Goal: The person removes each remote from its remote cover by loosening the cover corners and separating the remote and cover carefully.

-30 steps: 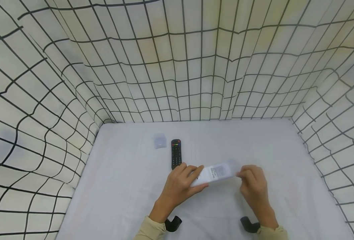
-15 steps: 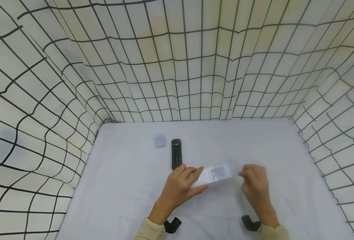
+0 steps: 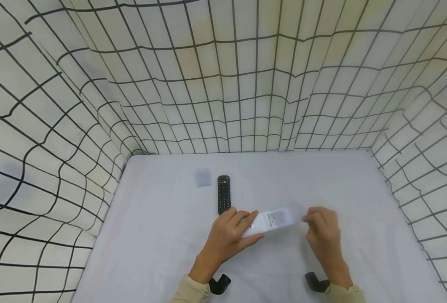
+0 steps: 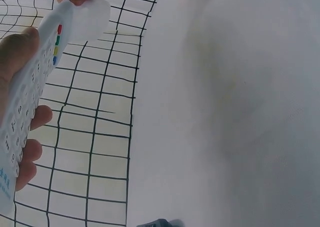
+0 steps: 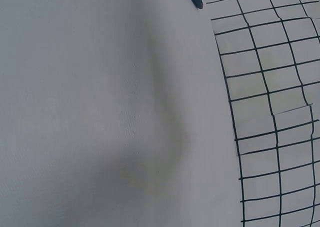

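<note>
My left hand (image 3: pixel 227 231) grips a white remote control (image 3: pixel 260 225) by one end, raised over the table. Its printed label faces up in the head view, while the left wrist view shows the rubber keys and a row of coloured buttons. Around the far end is a translucent plastic sleeve (image 3: pixel 296 209), which sticks out beyond the remote as a loose flap. The fingers of my right hand (image 3: pixel 323 231) pinch this sleeve at its edge. The right wrist view does not show the right hand.
Behind the left hand lies a black remote control (image 3: pixel 223 191), and left of it a small clear plastic piece (image 3: pixel 202 177). The white table (image 3: pixel 162 219) is bordered by walls of white cloth with a black grid (image 3: pixel 223 101). Black curved mounts (image 3: pixel 220 284) show at both wrists.
My right hand has shifted very slightly right with the sleeve's edge. The left hand holds the white remote control nearly still.
</note>
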Available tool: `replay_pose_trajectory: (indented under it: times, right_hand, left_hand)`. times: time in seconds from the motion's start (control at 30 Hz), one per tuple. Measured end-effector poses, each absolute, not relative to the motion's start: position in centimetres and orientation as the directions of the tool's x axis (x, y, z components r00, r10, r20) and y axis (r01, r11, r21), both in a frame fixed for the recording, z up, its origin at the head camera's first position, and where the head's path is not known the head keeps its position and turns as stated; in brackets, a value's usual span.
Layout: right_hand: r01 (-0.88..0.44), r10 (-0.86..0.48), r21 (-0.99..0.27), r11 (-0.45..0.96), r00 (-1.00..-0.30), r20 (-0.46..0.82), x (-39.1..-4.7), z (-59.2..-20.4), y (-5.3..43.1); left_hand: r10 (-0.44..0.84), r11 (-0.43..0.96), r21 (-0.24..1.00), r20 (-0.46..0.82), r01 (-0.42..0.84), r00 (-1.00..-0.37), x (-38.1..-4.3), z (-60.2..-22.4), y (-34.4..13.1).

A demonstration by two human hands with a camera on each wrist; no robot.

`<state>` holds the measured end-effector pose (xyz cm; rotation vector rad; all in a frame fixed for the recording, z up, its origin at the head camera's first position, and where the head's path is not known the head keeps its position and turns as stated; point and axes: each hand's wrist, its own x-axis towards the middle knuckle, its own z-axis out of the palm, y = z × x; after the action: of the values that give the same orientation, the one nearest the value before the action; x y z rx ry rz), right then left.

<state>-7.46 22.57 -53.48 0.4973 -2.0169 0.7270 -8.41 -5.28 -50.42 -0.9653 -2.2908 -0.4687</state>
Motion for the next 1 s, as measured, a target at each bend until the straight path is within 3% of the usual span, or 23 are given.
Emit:
replay_pose_trajectory:
  times: [0.37,0.73,1.0]
  right_hand:
    - [-0.585,0.014,-0.415,0.697,-0.567,0.824,-6.6,-55.0,22.3]
    - [-0.545,-0.041,-0.496,0.677,-0.700,0.713,-5.5,-54.8,22.6]
    - [-0.560,-0.117,-0.516,0.648,-0.743,0.659,-5.3,-54.4,23.0]
  left_hand:
    - [0.528,0.691,0.066,0.635,0.720,-0.565,-8.6,-51.0,-4.9]
    - [0.542,0.688,0.041,0.635,0.725,-0.551,-8.7,-51.0,-5.5]
    - [0.557,0.677,0.022,0.637,0.735,-0.532,-8.9,-51.0,-5.9]
